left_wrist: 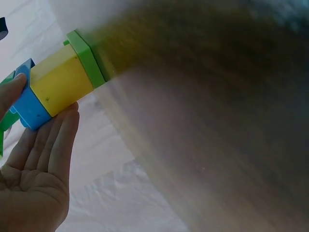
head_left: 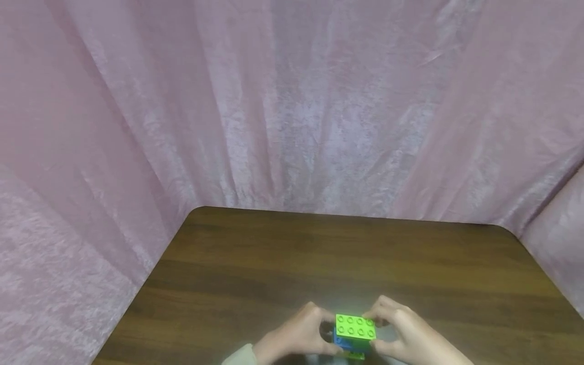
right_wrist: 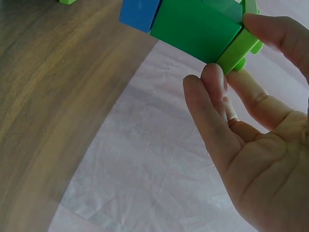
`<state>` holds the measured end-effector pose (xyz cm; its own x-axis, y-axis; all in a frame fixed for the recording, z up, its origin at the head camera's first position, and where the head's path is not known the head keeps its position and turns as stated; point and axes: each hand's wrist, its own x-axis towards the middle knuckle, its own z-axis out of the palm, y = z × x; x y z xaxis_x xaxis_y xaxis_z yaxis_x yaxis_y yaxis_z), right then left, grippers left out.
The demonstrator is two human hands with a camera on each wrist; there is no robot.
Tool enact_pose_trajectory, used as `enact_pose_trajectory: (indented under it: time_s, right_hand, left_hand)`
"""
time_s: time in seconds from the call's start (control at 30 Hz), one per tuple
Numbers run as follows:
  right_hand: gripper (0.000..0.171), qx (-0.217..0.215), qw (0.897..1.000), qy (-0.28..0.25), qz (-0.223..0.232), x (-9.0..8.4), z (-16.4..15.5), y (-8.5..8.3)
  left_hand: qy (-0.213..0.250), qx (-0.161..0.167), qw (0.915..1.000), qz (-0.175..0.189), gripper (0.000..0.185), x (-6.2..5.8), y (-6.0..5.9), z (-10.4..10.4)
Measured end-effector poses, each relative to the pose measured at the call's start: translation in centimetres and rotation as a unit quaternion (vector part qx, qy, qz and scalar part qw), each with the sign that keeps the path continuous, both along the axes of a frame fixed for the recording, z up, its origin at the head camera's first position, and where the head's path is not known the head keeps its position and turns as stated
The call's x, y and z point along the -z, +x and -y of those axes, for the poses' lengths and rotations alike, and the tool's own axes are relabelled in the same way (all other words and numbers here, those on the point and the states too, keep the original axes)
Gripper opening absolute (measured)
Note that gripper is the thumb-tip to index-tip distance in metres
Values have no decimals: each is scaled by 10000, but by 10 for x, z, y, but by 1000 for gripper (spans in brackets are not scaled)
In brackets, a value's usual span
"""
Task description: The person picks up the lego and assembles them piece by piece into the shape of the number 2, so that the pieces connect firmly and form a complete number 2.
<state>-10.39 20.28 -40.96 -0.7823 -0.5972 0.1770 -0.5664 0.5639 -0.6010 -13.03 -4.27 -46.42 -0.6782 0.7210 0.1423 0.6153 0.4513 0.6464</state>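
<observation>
A stack of toy building bricks stands at the table's near edge in the head view, between both hands. Its top is a lime green studded brick. Below this come a dark green brick and a blue brick, then a yellow brick and a green brick at the far end. My left hand holds the blue brick between thumb and fingers. With thumb and fingertips my right hand pinches the lime green brick. In the head view, the yellow brick cannot be made out.
The brown wooden table has rounded far corners. Pink velvety curtains hang behind it and at its sides. At the right wrist view's upper edge a lime green piece shows only in part.
</observation>
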Motion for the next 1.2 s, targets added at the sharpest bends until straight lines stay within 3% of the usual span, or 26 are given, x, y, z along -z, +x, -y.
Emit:
enact_pose_trajectory:
  time_s: [0.17, 0.4, 0.5, 0.73, 1.0, 1.2]
  right_hand:
    - [32, 146, 9997, -187, 75, 8, -1, 3]
    - [37, -275, 9921, -1044, -640, 22, 0, 4]
    - [39, -329, 9912, -992, -817, 22, 0, 2]
    - [36, -195, 9952, -668, -684, 17, -3, 2]
    - [35, -149, 9930, -718, -928, 15, -2, 0]
    - [31, -331, 9929, -792, -823, 16, -1, -1]
  left_hand:
    - [70, 174, 9998, -12, 30, 2, 1, -1]
    - [94, 263, 9996, 57, 29, 2, 1, 1]
    - [104, 174, 9997, -99, 30, 1, -1, 2]
    - [58, 180, 9998, -103, 32, 1, -3, 1]
    - [42, 122, 9997, -212, 32, 0, -6, 0]
    - [119, 171, 9997, 121, 30, 2, -2, 1]
